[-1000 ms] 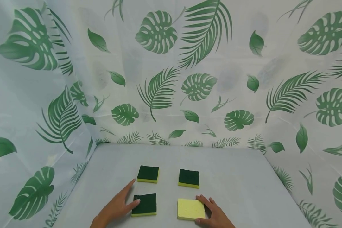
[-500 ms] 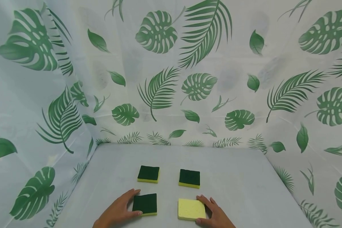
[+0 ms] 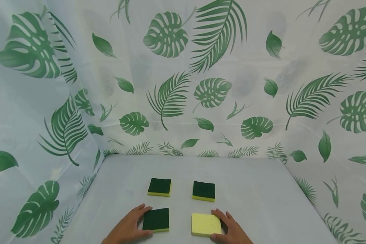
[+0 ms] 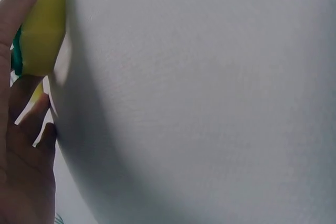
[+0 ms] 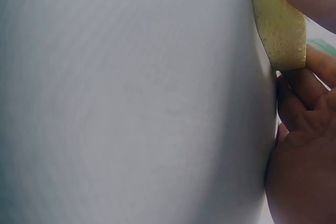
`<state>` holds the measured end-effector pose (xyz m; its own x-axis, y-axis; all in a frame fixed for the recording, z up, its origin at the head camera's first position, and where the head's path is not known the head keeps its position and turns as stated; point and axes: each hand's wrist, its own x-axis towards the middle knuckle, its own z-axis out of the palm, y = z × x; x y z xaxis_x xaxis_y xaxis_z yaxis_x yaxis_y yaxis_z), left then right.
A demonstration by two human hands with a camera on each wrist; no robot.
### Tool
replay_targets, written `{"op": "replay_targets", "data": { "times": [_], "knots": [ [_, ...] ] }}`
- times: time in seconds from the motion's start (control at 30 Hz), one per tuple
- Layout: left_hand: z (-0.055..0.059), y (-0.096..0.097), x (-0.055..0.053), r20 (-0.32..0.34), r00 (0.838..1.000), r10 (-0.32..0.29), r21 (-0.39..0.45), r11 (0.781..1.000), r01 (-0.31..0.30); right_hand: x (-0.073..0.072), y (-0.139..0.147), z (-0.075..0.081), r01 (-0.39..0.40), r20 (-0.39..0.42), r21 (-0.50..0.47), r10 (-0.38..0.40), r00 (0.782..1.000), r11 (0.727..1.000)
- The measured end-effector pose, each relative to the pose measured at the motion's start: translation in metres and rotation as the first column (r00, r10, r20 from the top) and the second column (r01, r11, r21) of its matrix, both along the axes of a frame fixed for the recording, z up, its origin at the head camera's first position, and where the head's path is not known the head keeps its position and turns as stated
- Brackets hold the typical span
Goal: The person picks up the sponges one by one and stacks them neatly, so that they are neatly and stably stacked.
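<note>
Compared with a second ago, we see the left hand (image 3: 129, 223) in a new place: its thumb, which lay on top of the near left sponge (image 3: 156, 219), is now down at that sponge's near edge, and its index finger, once stretched out past the sponge, is drawn in to the far left corner. We find the left fingers pinching this sponge, which lies dark green side up on the tabletop (image 3: 247, 189), between thumb and fingertips at its left end. The right hand (image 3: 230, 227) holds much the same pose as before, its fingers gripping the near right sponge (image 3: 206, 224), pale yellow side up, with the thumb at the near right corner and the index finger at the far right one. In both wrist views we see the thumb against the sponge's side. Beyond the hands, the far left sponge (image 3: 160, 186) and the far right sponge (image 3: 203, 190) lie dark green side up, apart from all fingers.
</note>
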<state>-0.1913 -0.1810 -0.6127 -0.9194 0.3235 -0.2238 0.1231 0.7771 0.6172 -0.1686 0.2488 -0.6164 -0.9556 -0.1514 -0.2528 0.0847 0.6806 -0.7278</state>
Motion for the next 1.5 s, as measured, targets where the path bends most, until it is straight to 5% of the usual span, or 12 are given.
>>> {"op": "replay_targets", "data": {
  "times": [0.77, 1.5],
  "knots": [
    [0.008, 0.023, -0.013, -0.112, 0.99, -0.082, 0.103, 0.99, 0.093, -0.002, 0.0, -0.004, 0.008, 0.004, 0.015, -0.008, 1.0, 1.0],
    [0.013, 0.09, -0.016, -0.162, 0.98, -0.116, 0.122, 0.983, 0.137, -0.003, -0.002, -0.006, 0.023, 0.015, 0.027, -0.023, 1.0, 0.999]
  ]
}}
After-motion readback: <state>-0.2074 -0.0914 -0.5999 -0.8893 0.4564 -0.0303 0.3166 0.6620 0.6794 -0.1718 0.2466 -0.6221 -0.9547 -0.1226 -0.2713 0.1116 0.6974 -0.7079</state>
